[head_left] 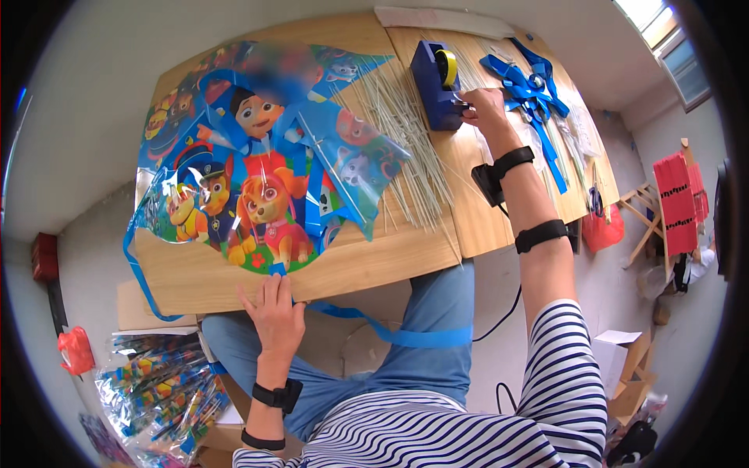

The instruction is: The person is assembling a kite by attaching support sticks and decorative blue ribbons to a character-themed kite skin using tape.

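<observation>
A printed plastic kite sheet [269, 210] with cartoon dogs and a cartoon child lies on the wooden table in front of me. At its lower edge, the fingertips of my left hand [275, 318] press together on the end of a blue ribbon [355, 313], which trails over the table edge and across my thigh. Farther right, my right hand [485, 108] reaches to the front of a dark blue tape dispenser [434, 87] holding a yellow-cored roll. Its fingers are closed at the cutting end, seemingly on the tape; the tape itself is hard to make out.
Many thin pale rods [402, 136] lie between kite and dispenser. Blue ribbons [534, 90] are heaped at the far right, with scissors [595, 200] near the right edge. Packed plastic bags [160, 390] fill the floor area at left. A red bag [601, 228] hangs at right.
</observation>
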### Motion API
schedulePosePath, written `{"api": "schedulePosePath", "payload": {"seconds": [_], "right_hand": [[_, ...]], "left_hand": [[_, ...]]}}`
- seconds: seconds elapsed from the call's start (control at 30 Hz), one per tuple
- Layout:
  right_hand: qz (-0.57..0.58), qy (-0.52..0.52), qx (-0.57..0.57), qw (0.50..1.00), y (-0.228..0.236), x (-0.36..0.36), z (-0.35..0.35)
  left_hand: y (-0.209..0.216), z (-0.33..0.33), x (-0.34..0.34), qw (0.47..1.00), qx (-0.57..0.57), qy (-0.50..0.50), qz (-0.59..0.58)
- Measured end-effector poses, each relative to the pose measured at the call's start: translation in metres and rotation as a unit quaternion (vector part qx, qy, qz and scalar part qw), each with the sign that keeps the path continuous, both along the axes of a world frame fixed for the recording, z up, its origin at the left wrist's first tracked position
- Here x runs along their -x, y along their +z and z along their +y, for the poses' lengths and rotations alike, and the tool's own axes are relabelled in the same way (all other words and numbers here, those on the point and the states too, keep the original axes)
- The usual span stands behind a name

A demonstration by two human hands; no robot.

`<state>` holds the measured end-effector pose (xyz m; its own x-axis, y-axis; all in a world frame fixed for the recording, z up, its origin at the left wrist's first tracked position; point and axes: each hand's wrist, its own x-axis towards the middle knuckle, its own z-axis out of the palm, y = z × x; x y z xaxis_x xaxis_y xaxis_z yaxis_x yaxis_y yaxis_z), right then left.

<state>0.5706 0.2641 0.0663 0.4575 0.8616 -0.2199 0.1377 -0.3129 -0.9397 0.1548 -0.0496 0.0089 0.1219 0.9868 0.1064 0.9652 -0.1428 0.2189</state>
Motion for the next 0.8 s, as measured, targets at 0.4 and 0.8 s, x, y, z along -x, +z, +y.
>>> {"api": "schedulePosePath", "payload": {"seconds": [0.4, 0.8], "right_hand": [[0.530, -0.122, -0.058, 0.837, -0.061, 0.007, -0.064], [0.585, -0.162, -0.078, 0.791, -0.052, 0.028, -0.036]], "left_hand": [[-0.004, 0.000, 0.000, 1.000, -0.002, 0.001, 0.002], [0.004, -0.001, -0.003, 0.999, 0.015, 0.011, -0.031]]}}
